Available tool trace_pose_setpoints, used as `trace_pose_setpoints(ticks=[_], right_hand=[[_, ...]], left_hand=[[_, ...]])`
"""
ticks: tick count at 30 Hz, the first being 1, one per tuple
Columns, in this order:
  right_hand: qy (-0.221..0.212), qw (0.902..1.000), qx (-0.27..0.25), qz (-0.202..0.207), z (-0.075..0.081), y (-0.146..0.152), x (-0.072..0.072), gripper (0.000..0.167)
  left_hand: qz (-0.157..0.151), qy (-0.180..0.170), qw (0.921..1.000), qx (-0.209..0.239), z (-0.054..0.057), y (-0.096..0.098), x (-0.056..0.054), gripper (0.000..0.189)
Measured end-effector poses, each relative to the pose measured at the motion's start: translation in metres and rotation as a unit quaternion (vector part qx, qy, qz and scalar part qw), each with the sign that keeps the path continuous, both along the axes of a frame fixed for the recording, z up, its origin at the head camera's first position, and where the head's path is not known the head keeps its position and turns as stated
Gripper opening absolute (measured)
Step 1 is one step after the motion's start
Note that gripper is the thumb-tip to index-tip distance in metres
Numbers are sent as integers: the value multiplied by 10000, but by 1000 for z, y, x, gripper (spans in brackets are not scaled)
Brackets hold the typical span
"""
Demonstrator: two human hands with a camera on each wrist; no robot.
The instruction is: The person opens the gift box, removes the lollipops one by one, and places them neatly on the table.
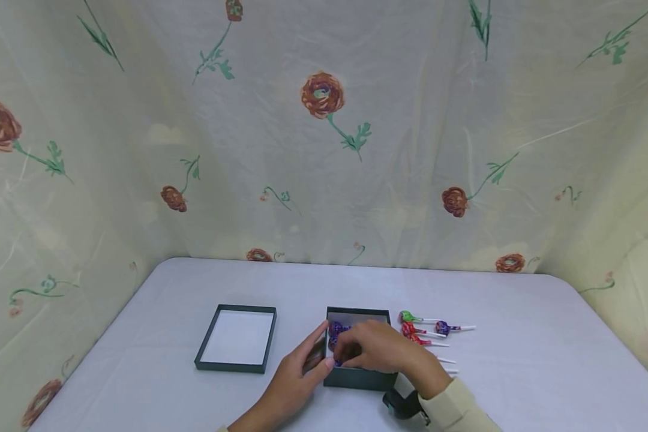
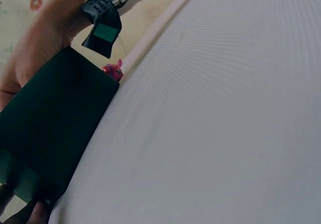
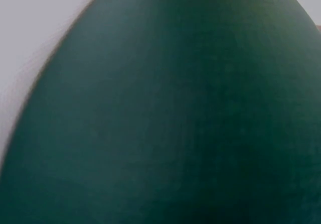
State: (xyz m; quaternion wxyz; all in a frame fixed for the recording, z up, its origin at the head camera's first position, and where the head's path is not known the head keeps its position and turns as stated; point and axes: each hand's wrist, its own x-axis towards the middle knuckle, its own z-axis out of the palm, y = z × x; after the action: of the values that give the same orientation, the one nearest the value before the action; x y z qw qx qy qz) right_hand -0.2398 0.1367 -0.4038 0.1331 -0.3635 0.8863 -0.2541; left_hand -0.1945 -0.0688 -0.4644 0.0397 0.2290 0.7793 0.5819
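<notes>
A dark green box (image 1: 359, 378) stands uncovered on the table with several purple-wrapped lollipops (image 1: 336, 328) along its left inside. My left hand (image 1: 294, 375) rests against the box's left side, fingers extended, thumb at the rim. Its fingertips (image 2: 37, 214) touch the box wall in the left wrist view. Over the box's opening, my right hand (image 1: 380, 348) reaches in with curled fingers and pinches a purple lollipop at the near left corner; the hand covers most of it. The green box wall (image 3: 165, 108) fills the right wrist view, hiding the fingers there.
Right of the box lie a green lollipop (image 1: 407, 316), red lollipops (image 1: 408, 329) and a purple lollipop (image 1: 444, 327), with more white sticks (image 1: 447, 360) showing nearer. The dark-rimmed lid (image 1: 237, 337) lies inside up at the left. A flowered curtain (image 1: 399, 150) hangs behind the table.
</notes>
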Motion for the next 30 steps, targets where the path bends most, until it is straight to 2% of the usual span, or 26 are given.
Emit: trace_pose_setpoints(ticks=[6, 13, 30], right_hand=[[212, 9997, 70, 118, 1, 0, 1, 19], [445, 9986, 239, 146, 1, -1, 0, 18], [383, 9991, 2, -152, 0, 1, 0, 14]], left_hand=[[42, -104, 9999, -42, 0, 0, -1, 60], [46, -45, 10000, -18, 0, 0, -1, 61], [79, -105, 9999, -11, 1, 0, 0, 61]])
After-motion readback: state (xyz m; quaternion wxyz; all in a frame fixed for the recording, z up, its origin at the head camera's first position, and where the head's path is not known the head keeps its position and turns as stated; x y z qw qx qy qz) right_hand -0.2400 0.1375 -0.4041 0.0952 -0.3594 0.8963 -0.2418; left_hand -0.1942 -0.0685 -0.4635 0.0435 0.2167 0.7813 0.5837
